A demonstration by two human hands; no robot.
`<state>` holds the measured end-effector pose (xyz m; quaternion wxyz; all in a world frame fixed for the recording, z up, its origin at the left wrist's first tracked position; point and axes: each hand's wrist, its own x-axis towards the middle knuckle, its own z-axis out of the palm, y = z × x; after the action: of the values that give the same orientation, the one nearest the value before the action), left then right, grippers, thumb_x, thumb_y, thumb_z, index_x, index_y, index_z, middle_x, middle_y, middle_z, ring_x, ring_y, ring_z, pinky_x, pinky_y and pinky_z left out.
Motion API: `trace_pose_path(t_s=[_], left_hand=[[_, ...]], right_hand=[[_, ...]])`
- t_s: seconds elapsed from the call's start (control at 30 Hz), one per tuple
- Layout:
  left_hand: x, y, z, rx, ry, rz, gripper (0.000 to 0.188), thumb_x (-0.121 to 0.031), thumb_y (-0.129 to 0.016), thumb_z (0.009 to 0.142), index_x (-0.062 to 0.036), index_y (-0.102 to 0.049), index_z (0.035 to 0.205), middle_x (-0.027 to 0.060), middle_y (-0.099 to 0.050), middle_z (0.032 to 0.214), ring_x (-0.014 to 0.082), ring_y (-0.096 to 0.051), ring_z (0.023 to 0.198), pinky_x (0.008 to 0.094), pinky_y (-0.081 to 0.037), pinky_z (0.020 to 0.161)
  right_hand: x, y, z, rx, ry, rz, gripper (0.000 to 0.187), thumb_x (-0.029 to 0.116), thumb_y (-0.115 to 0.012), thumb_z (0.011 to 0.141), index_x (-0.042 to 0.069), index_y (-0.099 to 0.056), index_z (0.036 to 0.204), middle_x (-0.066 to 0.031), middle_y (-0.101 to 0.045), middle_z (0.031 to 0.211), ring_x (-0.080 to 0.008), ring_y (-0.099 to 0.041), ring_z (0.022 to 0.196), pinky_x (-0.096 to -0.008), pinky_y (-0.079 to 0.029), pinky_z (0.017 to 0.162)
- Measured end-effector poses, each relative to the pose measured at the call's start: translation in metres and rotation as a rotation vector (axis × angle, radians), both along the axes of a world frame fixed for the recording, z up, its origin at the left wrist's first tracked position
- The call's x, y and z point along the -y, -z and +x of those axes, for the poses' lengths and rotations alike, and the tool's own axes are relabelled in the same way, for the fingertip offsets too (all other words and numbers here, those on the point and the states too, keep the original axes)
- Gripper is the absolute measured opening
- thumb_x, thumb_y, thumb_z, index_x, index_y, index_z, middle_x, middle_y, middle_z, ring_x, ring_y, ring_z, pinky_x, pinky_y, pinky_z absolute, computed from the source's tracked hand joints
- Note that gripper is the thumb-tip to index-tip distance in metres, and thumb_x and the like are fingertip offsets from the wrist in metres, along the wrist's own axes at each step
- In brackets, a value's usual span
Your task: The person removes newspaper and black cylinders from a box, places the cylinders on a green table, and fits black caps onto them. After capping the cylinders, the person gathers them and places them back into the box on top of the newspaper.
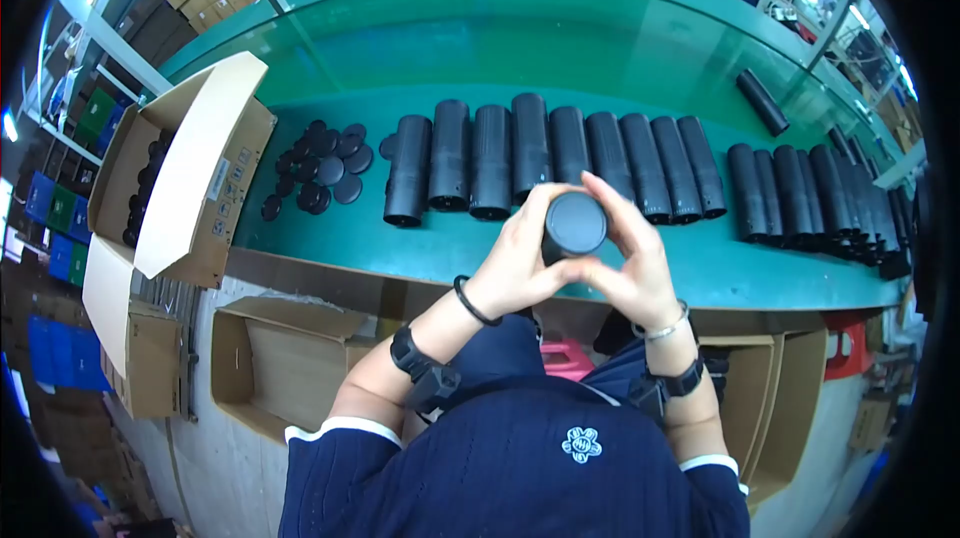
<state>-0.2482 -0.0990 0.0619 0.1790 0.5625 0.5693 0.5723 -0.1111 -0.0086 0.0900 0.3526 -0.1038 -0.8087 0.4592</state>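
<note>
A black cylindrical tube (576, 226) is held between my two hands, its round, flat end turned up toward me. My left hand (517, 253) is closed around its left side, and my right hand (640, 263) wraps the right side, with both thumbs along the near rim. Just beyond my hands, a row of black tubes (491, 158) lies side by side on the green table (350, 243). Loose black round caps (330, 171) are scattered to the left of that row. The lower part of the held tube is hidden beneath its end and my fingers.
More black tubes (785, 188) are packed together at the right, with a single tube (762, 102) lying behind them. An open cardboard box (205, 173) with black parts inside stands at the table's left end. Cardboard boxes (290, 363) sit below the front edge.
</note>
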Motion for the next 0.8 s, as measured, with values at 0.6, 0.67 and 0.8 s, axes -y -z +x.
trace_pose_path(t_s=[0.6,0.67,0.8], left_hand=[[0.009,-0.004,0.007,-0.027,-0.019,0.053,0.064,-0.013,-0.077,0.069,-0.0012,-0.047,0.124,0.0149,-0.059,0.115,0.0257,-0.06,0.107,0.034,-0.047,0.092],[0.004,-0.003,0.004,-0.188,-0.044,0.142,0.066,-0.011,-0.074,0.067,-0.0001,-0.047,0.125,0.0168,-0.053,0.124,0.0252,-0.055,0.114,0.0337,-0.045,0.094],[0.007,0.008,0.007,-0.025,-0.022,0.11,0.062,-0.016,-0.072,0.068,0.0016,-0.047,0.123,0.0223,-0.052,0.118,0.0376,-0.055,0.11,0.0382,-0.045,0.092]], right_hand=[[-0.001,0.002,0.012,0.025,-0.131,-0.077,0.075,0.009,-0.076,0.073,-0.002,-0.039,0.137,-0.012,-0.048,0.124,-0.0208,-0.051,0.117,-0.0311,-0.04,0.1],[-0.001,-0.002,0.013,0.067,-0.069,0.048,0.073,0.007,-0.076,0.07,-0.001,-0.044,0.134,-0.0119,-0.047,0.124,-0.0211,-0.051,0.115,-0.0306,-0.042,0.097],[-0.007,-0.006,0.012,0.135,-0.073,0.098,0.067,0.005,-0.073,0.069,-0.001,-0.048,0.131,-0.0128,-0.048,0.124,-0.0217,-0.052,0.113,-0.0299,-0.044,0.094]])
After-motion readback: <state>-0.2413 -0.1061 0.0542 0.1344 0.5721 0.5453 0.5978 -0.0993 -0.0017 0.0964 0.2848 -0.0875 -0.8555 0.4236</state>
